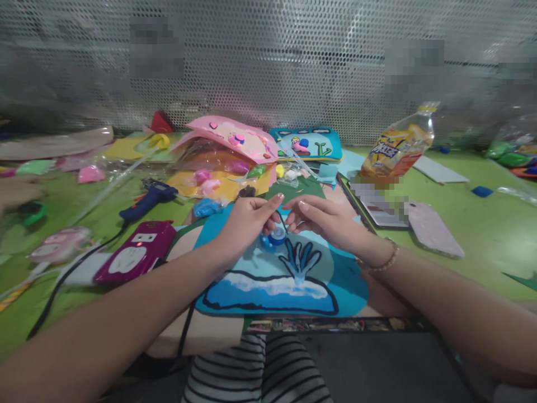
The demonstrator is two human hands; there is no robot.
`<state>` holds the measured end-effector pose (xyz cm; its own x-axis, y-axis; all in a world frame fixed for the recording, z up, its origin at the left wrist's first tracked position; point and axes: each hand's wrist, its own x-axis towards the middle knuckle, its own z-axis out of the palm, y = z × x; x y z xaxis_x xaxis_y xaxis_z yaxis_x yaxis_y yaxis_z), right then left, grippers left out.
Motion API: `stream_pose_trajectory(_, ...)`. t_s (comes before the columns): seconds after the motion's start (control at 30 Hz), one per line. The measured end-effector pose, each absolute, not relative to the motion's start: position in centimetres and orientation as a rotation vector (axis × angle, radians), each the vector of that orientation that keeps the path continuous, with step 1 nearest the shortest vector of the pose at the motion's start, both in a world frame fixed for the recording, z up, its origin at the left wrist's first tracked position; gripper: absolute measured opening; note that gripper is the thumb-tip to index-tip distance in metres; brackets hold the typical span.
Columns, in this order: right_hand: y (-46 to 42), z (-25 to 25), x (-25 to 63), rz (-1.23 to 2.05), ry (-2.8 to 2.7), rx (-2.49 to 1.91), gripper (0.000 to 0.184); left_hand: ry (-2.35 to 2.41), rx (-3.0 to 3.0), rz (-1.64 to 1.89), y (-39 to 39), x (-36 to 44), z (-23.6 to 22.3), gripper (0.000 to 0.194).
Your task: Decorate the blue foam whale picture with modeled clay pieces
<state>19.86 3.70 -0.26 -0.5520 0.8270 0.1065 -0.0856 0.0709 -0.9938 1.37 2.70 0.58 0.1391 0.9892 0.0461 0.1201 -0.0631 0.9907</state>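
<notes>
A thin black clay strand (283, 223) slants down between my two hands. My left hand (254, 217) has its fingers curled at the strand's upper end, thumb raised. From the other side, my right hand (321, 217) brings bent fingertips against the same strand. Just below them, small blue clay pieces (274, 238) sit on a light and dark blue board (350, 285). The board carries a black-outlined blue and white pool shape (268, 294) and a blue fountain-like spray (300, 260). My fingers partly hide the strand's ends.
On the left lie a blue glue gun (146, 200), a purple device (136, 252) and a cable. Behind are a pink decorated piece (235, 137), a blue decorated case (308, 144) and clay lumps. To the right are a bottle (396, 148) and phone (436, 228). Another person's hand (17, 193) shows far left.
</notes>
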Motion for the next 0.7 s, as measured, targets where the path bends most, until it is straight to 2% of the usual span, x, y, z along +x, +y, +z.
stream_pose_trajectory(0.17,3.80,-0.04,19.76,1.612,-1.549,-0.791,0.038,1.101,1.349,1.092,2.96,1.40,0.16,0.038)
stream_pose_trajectory(0.27,3.80,-0.11,19.76,1.552,-1.578,-0.818,0.037,1.026,1.251,1.086,3.07,1.43,-0.07,0.032)
stream_pose_trajectory(0.4,3.71,-0.24,19.74,1.480,-1.645,-0.811,0.031,0.959,1.147,1.080,3.02,1.50,-0.06,0.032)
stream_pose_trajectory(0.7,3.62,0.05,19.52,1.455,-1.650,-0.828,0.034,0.931,1.046,1.094,2.91,1.63,0.15,0.030)
